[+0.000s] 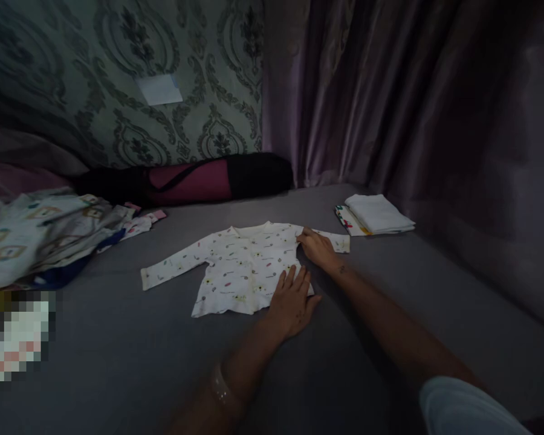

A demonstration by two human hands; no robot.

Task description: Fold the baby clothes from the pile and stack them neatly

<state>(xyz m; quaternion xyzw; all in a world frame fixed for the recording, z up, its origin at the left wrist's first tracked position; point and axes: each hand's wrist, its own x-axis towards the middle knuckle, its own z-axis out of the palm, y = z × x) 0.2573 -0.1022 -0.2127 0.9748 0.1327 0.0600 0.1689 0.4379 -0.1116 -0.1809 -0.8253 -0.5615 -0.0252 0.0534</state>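
The small long-sleeved white shirt (236, 269) with its scattered little print lies spread face up on the grey sheet (140, 368), ahead of me, its neckline away from me and its hem towards me. Most of it stretches out to the left of my hands.

My left hand (292, 302) lies palm down with its fingers extended and a little spread, the fingertips over the shirt's lower right side and the thumb out towards the bare sheet. It is pressed flat and grips nothing. A clear band (221, 386) circles that wrist.

My right hand (317, 246) is just beyond it and to the right, fingers curled, their tips at the place where the shirt's right-side sleeve joins the body. I cannot tell whether they pinch the cloth or only touch it. That sleeve runs behind my hand, and its cuff (343, 243) shows past it; the other sleeve (174, 264) reaches out to the left, well apart from both hands.

Beyond my right hand sits a folded white cloth (381, 212) on a patterned folded piece (350, 221). A heap of clothes (58, 226) is far to the left.
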